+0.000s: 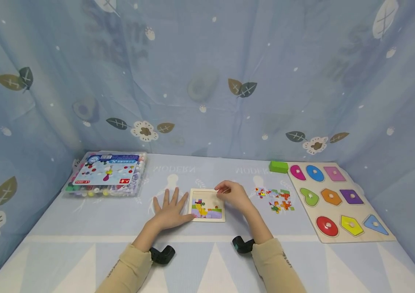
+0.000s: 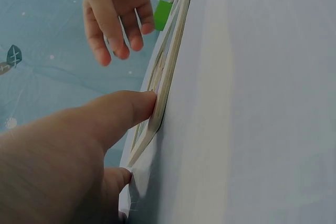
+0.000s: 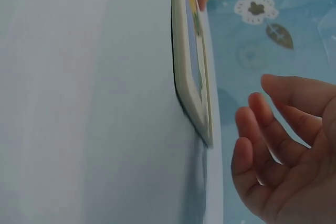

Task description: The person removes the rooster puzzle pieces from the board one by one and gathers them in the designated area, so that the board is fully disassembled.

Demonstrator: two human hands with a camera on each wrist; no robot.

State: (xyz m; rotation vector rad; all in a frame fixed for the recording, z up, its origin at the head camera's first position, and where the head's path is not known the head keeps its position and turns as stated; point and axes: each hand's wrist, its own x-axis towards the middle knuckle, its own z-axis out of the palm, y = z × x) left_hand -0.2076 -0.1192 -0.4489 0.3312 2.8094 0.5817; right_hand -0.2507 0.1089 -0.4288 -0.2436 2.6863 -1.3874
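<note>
A small wooden jigsaw tray [image 1: 207,190] lies flat on the table between the hands. Its lower part and left side carry colourful pieces with a yellow figure, while bare wood shows at the upper right. My left hand [image 1: 171,213] rests spread beside the tray, its thumb [image 2: 137,106] touching the near left edge. Over the tray's upper right corner hovers my right hand [image 1: 234,195], fingers loosely bent. In the right wrist view nothing shows between those fingers [image 3: 262,129]. Several loose jigsaw pieces [image 1: 285,205] lie to the right of this hand.
A wooden shape board [image 1: 315,211] with knobbed coloured shapes lies at the right. By its far left corner sits a green block [image 1: 278,167]. At the back left is a clear plastic box [image 1: 105,175] of small coloured parts. A patterned curtain [image 1: 207,81] hangs behind the table.
</note>
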